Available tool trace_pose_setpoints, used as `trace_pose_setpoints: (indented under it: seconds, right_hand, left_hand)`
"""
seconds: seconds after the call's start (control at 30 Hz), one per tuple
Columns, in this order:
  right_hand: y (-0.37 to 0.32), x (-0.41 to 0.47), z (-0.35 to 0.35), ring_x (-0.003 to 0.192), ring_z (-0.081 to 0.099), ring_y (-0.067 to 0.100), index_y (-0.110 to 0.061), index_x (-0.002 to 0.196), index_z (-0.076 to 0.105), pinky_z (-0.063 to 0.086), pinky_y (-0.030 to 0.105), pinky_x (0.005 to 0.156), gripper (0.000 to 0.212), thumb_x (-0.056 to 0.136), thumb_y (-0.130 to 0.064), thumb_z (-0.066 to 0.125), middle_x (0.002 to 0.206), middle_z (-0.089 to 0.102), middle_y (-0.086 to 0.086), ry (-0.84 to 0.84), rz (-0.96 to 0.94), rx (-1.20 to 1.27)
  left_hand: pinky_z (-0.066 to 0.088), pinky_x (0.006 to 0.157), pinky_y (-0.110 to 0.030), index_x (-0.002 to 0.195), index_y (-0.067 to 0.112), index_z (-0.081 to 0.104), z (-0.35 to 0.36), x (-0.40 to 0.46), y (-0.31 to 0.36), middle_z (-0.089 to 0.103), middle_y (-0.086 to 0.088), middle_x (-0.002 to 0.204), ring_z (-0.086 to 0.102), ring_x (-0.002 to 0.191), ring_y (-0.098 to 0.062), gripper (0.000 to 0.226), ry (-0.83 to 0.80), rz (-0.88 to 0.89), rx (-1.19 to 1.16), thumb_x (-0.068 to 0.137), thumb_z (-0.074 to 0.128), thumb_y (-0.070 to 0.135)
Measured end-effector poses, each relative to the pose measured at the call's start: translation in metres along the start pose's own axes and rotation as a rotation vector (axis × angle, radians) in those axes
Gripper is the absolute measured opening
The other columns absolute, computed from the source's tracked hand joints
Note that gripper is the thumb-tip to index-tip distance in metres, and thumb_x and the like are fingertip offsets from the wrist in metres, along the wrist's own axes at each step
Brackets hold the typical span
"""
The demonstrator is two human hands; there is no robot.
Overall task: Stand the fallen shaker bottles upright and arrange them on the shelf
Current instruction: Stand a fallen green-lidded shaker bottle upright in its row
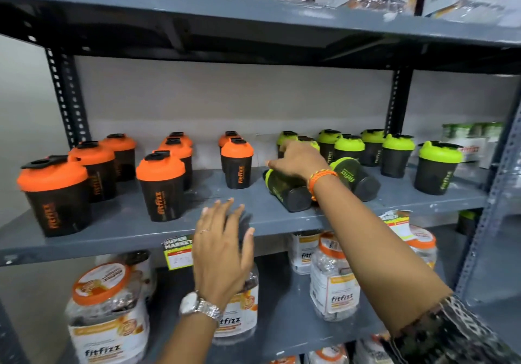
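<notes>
Two green-lidded shakers lie on their sides right of the shelf's middle, the right hand resting spread-fingered on the left shaker, the other shaker just beside its wrist, while the left hand hovers wide open at the front edge.

Left wrist wears a silver watch; right wrist wears orange thread.

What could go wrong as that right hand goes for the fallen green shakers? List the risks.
1. The right hand reaches over one fallen green-lid shaker; being round, it could roll off the shelf edge.
2. The second fallen shaker lies beside the forearm, which may nudge it.
3. Upright green shakers stand close behind; the fingers could topple them.
</notes>
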State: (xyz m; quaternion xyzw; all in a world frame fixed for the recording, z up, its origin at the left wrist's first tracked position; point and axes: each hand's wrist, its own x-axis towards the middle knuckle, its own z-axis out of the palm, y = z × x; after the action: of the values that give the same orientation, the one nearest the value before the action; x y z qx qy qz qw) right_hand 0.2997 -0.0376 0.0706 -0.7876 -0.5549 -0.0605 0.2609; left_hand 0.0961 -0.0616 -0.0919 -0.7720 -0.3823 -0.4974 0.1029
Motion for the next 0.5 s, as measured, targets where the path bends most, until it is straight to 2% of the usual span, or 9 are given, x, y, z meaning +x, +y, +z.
trace_pose_setpoints:
  seconds: [0.13, 0.23, 0.33, 0.5]
  right_hand:
    - [-0.005, 0.007, 0.016, 0.131, 0.056, 0.036, -0.016, 0.141, 0.056, 0.049, 0.039, 0.102, 0.073, 0.084, -0.060, 0.066, 0.144, 0.058, 0.015, -0.090, -0.027, -0.113]
    - [-0.004, 0.013, 0.024, 0.123, 0.060, 0.036, -0.013, 0.133, 0.062, 0.045, 0.035, 0.084, 0.070, 0.083, -0.062, 0.067, 0.137, 0.062, 0.015, -0.108, -0.027, -0.153]
    - [-0.002, 0.019, 0.028, 0.120, 0.062, 0.036, -0.011, 0.128, 0.064, 0.042, 0.034, 0.079, 0.073, 0.077, -0.063, 0.072, 0.135, 0.064, 0.015, -0.118, -0.038, -0.139]
    - [0.001, 0.026, 0.027, 0.121, 0.060, 0.036, -0.010, 0.128, 0.064, 0.045, 0.035, 0.082, 0.077, 0.073, -0.063, 0.076, 0.134, 0.062, 0.017, -0.165, -0.045, -0.113]
  left_hand:
    - [0.030, 0.121, -0.044, 0.131, 0.014, 0.062, 0.024, 0.006, 0.028, 0.059, -0.006, 0.142, 0.050, 0.136, -0.029, 0.045, -0.108, -0.002, 0.023, 0.097, 0.050, 0.041]
    - [0.031, 0.120, -0.043, 0.134, 0.012, 0.060, 0.039, 0.002, 0.032, 0.062, -0.007, 0.140, 0.054, 0.132, -0.028, 0.048, -0.164, -0.015, 0.092, 0.098, 0.047, 0.040]
    - [0.032, 0.115, -0.041, 0.133, 0.013, 0.060, 0.046, 0.000, 0.026, 0.065, -0.005, 0.134, 0.059, 0.123, -0.026, 0.047, -0.135, 0.036, 0.158, 0.097, 0.048, 0.040]
    - [0.034, 0.112, -0.040, 0.133, 0.015, 0.059, 0.053, -0.002, 0.018, 0.065, -0.003, 0.134, 0.059, 0.121, -0.024, 0.046, -0.098, 0.073, 0.205, 0.096, 0.050, 0.041]
